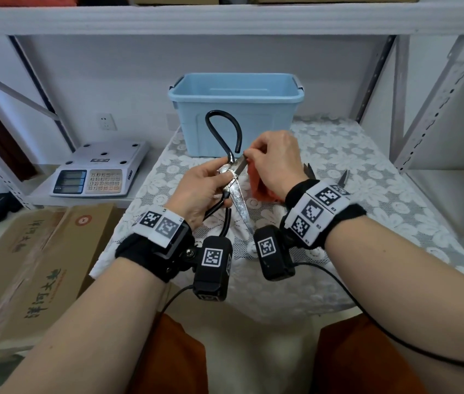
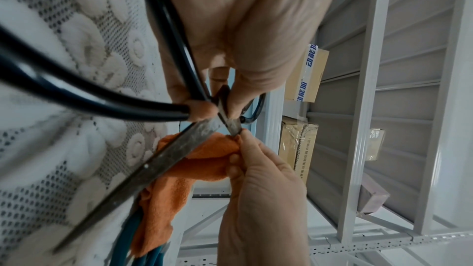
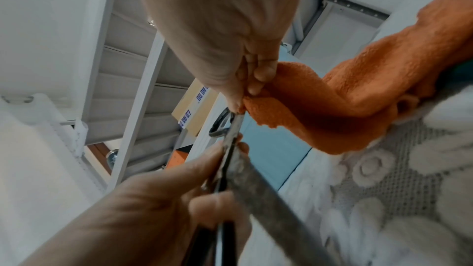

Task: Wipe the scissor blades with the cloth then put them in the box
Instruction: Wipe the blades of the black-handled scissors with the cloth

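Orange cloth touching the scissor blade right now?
Touching. Left wrist view shows the right hand pinching the orange cloth around the short blade's tip; the right wrist view agrees.

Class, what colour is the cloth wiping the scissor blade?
Orange; the cloth shows best in the right wrist view.

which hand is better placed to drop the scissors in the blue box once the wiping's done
Left. The left hand already grips the scissors near the pivot, with the blue box just beyond. The right hand is busy pinching the orange cloth around a blade.
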